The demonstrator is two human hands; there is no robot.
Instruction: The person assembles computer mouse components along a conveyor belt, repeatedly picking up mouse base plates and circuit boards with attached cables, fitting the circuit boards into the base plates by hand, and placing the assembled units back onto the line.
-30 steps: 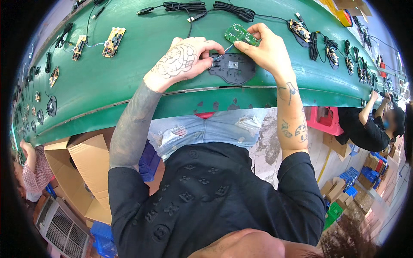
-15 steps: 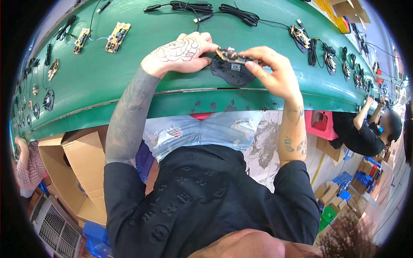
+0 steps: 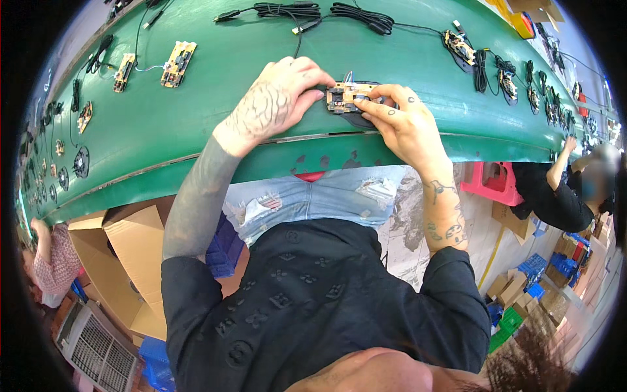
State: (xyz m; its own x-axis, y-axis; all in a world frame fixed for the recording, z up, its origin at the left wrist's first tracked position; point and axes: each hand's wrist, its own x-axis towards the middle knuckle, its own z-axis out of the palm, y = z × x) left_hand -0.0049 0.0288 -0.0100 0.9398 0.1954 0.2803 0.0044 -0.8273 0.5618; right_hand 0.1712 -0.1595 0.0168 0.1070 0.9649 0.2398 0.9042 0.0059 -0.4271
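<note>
On the green belt in front of me, a tan circuit board (image 3: 341, 98) with black parts lies over a dark, rounded base plate (image 3: 358, 120), mostly covering it. My right hand (image 3: 400, 117) pinches the board's right part between thumb and fingers. At its left edge, the thumb and forefinger of my left hand (image 3: 277, 95) are drawn together, the forefinger tip touching the corner; what lies between them is too small to make out. Thin coloured wires (image 3: 349, 77) rise behind the board. A black cable (image 3: 300, 46) runs down behind my left hand from a coiled bundle.
More boards with wires (image 3: 178, 64) lie at left, and another board on a dark base (image 3: 459, 47) at right. Coiled black cables (image 3: 361, 17) lie at the back. An open cardboard box (image 3: 134, 255) stands below left; a co-worker (image 3: 555, 193) sits at far right.
The board, held tilted on edge above the base plate before, now lies flat over it. My right hand has come down with it; my left hand stays by its left edge.
</note>
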